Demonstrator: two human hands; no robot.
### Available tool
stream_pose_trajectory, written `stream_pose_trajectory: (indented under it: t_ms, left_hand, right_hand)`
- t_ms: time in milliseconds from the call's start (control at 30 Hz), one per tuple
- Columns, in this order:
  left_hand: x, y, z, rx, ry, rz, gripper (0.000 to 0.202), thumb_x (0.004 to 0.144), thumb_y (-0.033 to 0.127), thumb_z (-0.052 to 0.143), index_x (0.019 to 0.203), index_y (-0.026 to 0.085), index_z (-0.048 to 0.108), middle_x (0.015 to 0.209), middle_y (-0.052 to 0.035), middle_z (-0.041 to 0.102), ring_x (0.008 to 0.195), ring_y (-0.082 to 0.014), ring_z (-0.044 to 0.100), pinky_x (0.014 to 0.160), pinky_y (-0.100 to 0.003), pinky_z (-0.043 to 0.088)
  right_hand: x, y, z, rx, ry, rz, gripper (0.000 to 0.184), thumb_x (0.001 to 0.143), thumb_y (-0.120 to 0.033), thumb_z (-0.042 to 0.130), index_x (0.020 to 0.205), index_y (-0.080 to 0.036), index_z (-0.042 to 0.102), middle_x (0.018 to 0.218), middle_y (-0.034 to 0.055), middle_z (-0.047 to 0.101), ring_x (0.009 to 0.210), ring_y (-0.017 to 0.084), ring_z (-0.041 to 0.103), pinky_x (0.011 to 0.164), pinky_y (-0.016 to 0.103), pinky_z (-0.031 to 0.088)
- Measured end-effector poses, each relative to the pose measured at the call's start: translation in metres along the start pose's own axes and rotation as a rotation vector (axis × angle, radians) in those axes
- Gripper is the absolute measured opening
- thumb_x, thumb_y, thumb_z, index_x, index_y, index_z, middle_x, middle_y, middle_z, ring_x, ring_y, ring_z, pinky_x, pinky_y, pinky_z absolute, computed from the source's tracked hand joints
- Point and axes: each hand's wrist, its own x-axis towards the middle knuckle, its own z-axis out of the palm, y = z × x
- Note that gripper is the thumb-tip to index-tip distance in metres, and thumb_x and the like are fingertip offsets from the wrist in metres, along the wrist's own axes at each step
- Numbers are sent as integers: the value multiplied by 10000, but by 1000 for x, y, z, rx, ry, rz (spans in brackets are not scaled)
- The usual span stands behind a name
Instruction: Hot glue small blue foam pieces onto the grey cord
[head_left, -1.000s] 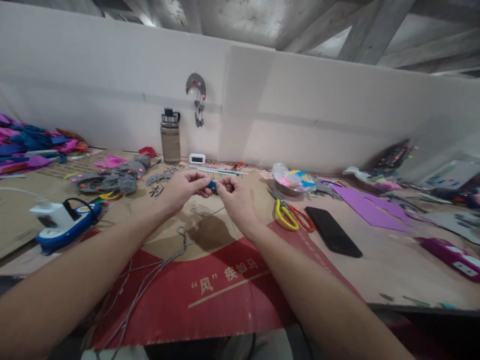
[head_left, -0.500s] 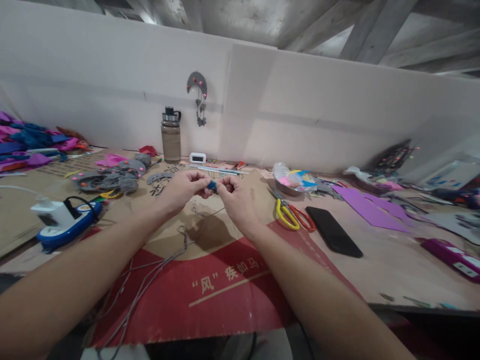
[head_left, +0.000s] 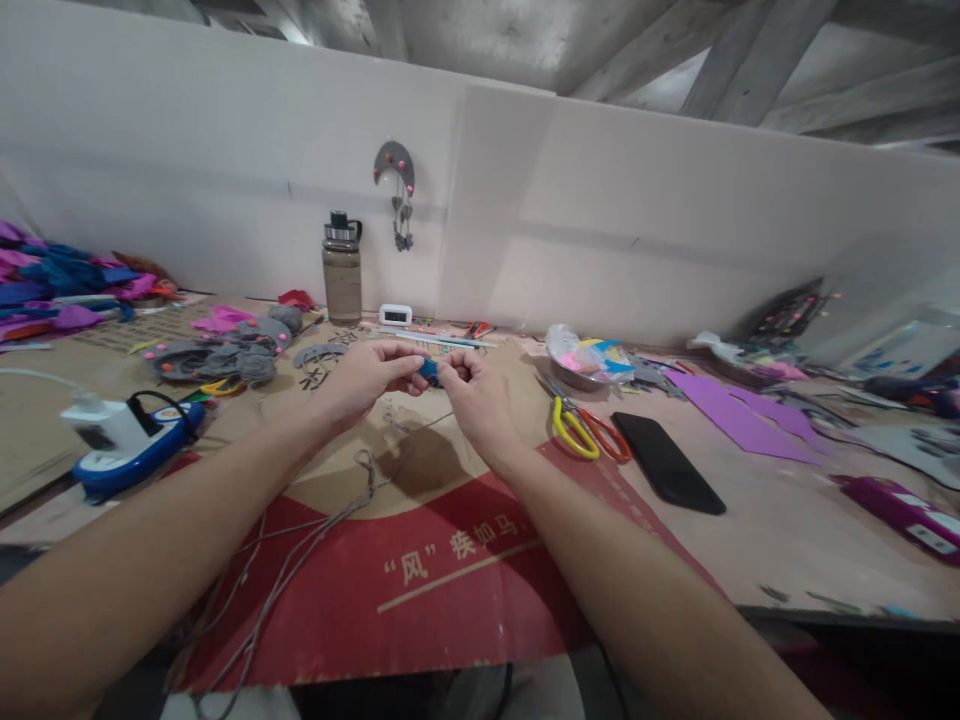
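Observation:
A small blue piece, too small to make out in detail, is pinched between both hands above the cardboard. My left hand has its thumb and fingers closed on the left end of it. On the other end, my right hand grips with thumb and index finger. A thin grey cord runs from near my right fingers down to the cardboard sheet. More grey cord lies in loops over the red part and hangs past the front edge.
Right of my hands lie scissors, a black phone, a metal bowl and purple sheets. A bottle and small white clock stand behind. Grey felt pieces and a blue power strip are left.
The blue piece has shifted very slightly to the right between my fingers, and more of it shows. Both hands keep their pinch; the rest stays in place.

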Motion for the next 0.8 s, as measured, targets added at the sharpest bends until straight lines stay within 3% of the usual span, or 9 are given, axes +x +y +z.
stream_pose_trajectory:
  t_ms: [100,367,600,800]
  left_hand:
    - [-1,2,-1,-10,-19,-10,246,696,250,642,892,102,646,664,-59,652,604,-129,595,650,-291,485]
    - [-4,6,0,172,-15,73,166,709,280,621,765,127,649,602,-29,620,562,-112,569,591,-255,472]
    - [-4,7,1,187,-4,60,138,708,274,611,708,138,627,567,-19,605,533,-108,557,571,-248,461]
    - [-2,3,0,22,-47,15,226,685,225,634,879,109,627,649,-48,639,591,-128,593,609,-271,479]
  right_hand:
    - [0,0,0,-6,4,-7,118,720,-300,475,681,-199,523,589,-41,475,525,94,391,506,215,311]
    - [-3,0,1,-48,-22,-57,129,743,-311,468,706,-202,526,611,-31,501,548,101,411,524,215,332]
    - [-3,1,1,-78,-39,-70,140,748,-315,468,699,-197,525,627,-14,515,565,107,417,522,215,330]
    - [-2,3,1,-49,-13,-50,131,751,-305,459,698,-200,517,616,-27,501,556,102,415,527,217,333]
